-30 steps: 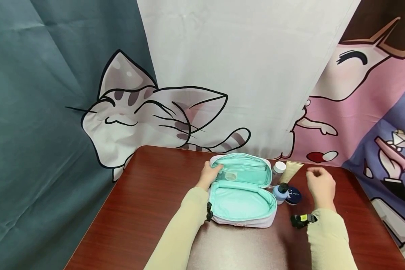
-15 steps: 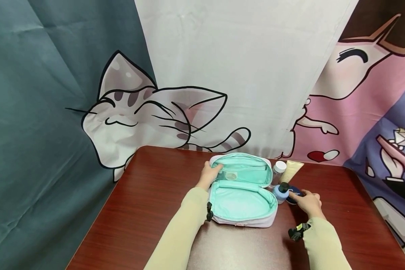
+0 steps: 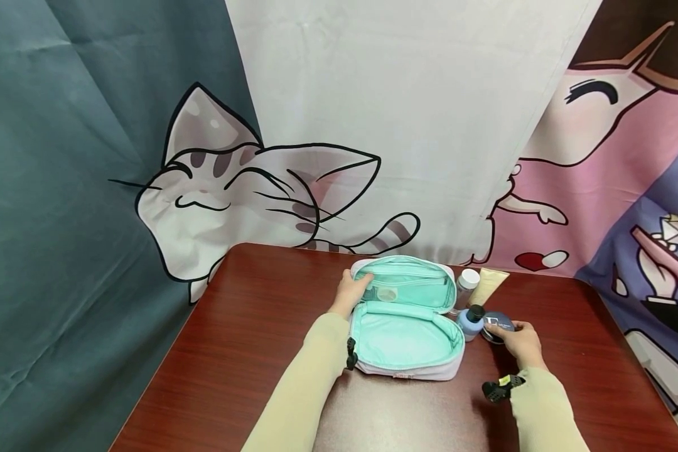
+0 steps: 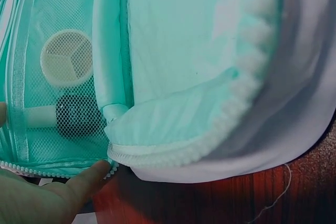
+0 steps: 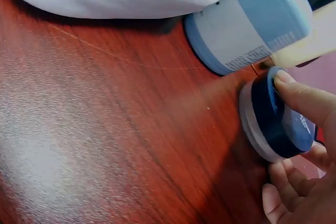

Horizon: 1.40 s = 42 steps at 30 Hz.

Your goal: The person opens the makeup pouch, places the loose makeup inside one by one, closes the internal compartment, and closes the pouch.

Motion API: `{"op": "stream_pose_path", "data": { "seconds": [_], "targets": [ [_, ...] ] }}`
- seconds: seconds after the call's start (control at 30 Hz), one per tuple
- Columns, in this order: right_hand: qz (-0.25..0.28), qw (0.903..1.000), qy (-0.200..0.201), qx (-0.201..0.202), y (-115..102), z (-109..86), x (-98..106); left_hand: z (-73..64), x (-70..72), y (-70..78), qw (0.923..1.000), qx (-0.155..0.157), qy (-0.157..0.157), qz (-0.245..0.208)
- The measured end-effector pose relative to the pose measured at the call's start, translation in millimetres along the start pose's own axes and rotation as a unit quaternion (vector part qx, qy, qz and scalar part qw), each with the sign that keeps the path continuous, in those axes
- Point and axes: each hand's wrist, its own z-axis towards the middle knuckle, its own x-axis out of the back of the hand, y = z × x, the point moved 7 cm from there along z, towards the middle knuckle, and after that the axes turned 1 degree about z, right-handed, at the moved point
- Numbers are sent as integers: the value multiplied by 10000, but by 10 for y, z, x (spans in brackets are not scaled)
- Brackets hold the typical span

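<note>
Nearest on the worktop (image 3: 248, 351) sits the lower half of an unzipped pouch (image 3: 435, 372), mint lining facing up. Just to its right, the right hand (image 3: 523, 345) pinches a navy-lidded jar (image 5: 270, 116), thumb on the lid's edge, fingers round the opposite side. That is the fresh change: a second ago this hand was raised beside the jar; now the jar is tilted (whether it has fully left the surface, I cannot tell). To my eye, the work has passed from reaching to having this item secured. A blue bottle (image 3: 469, 326) stands between jar and pouch. A little farther, the left hand (image 3: 350, 294) grips the edge of the pouch's upper half, as before, apparently steadying it; a pale disc (image 4: 67, 59) shows through the mesh pocket (image 4: 58, 9) there. Beyond are a white-capped bottle (image 3: 466, 285) and a cream tube (image 3: 488, 286), then a cartoon-printed backdrop (image 3: 339, 113).
</note>
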Motion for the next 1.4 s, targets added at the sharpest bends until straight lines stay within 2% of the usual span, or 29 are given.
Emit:
{"op": "stream_pose_path", "data": {
  "seconds": [0.13, 0.23, 0.3, 0.37, 0.4, 0.43, 0.5, 0.53, 0.57, 0.63, 0.7, 0.73, 0.77, 0.8, 0.83, 0.9, 0.93, 0.97, 1.03, 1.23, 1.3, 1.33, 1.4],
  "targets": [
    [606, 9979, 55, -241, 48, 9, 47, 6, 1, -5, 10000, 19, 42, 11],
    [1498, 9868, -47, -612, 110, 11, 65, -5, 3, 0, 10000, 31, 50, -6],
    [2297, 9683, -98, -979, 159, -2, 75, -12, 1, 5, 10000, 47, 41, -13],
    [3146, 9386, -109, -1410, 194, -30, 89, -22, 1, 12, 10000, 41, 37, -22],
    [3572, 9197, -90, -1630, 205, -47, 100, -27, 4, 15, 10000, 41, 44, -20],
    [4035, 8958, -54, -1864, 208, -67, 114, -31, 5, 17, 10000, 44, 52, -19],
    [4918, 8410, 11, -2253, 187, -105, 149, -34, 9, 20, 10000, 26, 74, -34],
    [5390, 8069, 26, -2417, 163, -122, 169, -36, 12, 21, 10000, 20, 90, -34],
    [5855, 7688, 18, -2571, 133, -138, 188, -34, 12, 17, 9999, 24, 103, -13],
    [6646, 6979, -144, -2664, 31, -157, 234, -35, 10, 10, 9999, 52, 124, 3],
    [7226, 6360, -385, -2681, -98, -172, 283, -37, 2, 1, 9999, 108, 131, -5],
    [7455, 6097, -542, -2638, -172, -177, 306, -41, -1, -4, 9998, 149, 138, -15],
    [7632, 5885, -677, -2580, -249, -183, 327, -43, -5, -9, 9997, 186, 139, -34],
    [7760, 5733, -800, -2505, -329, -190, 347, -50, -7, -9, 9996, 222, 146, -67],
    [7839, 5640, -882, -2441, -406, -199, 362, -52, -9, -10, 9995, 249, 155, -90],
    [7950, 5497, -1086, -2324, -574, -219, 373, -57, -12, -9, 9994, 289, 167, -119],
    [7971, 5464, -1168, -2290, -655, -228, 368, -55, -12, -11, 9993, 305, 172, -111],
    [7955, 5484, -1229, -2264, -735, -241, 357, -52, -14, -11, 9993, 314, 171, -106],
    [7873, 5598, -1368, -2192, -890, -260, 317, -46, -14, -12, 9993, 321, 181, -70],
    [7489, 6106, -1689, -1944, -1248, -289, 109, -27, -32, -15, 9992, 345, 182, -16],
    [7294, 6362, -1713, -1839, -1325, -298, 40, -28, -40, -15, 9993, 339, 181, -23],
    [7169, 6525, -1720, -1753, -1365, -306, 9, -31, -42, -12, 9993, 329, 181, -15],
    [6826, 6936, -1730, -1520, -1436, -323, -49, -35, -47, -9, 9994, 301, 183, -12]
  ]
}}
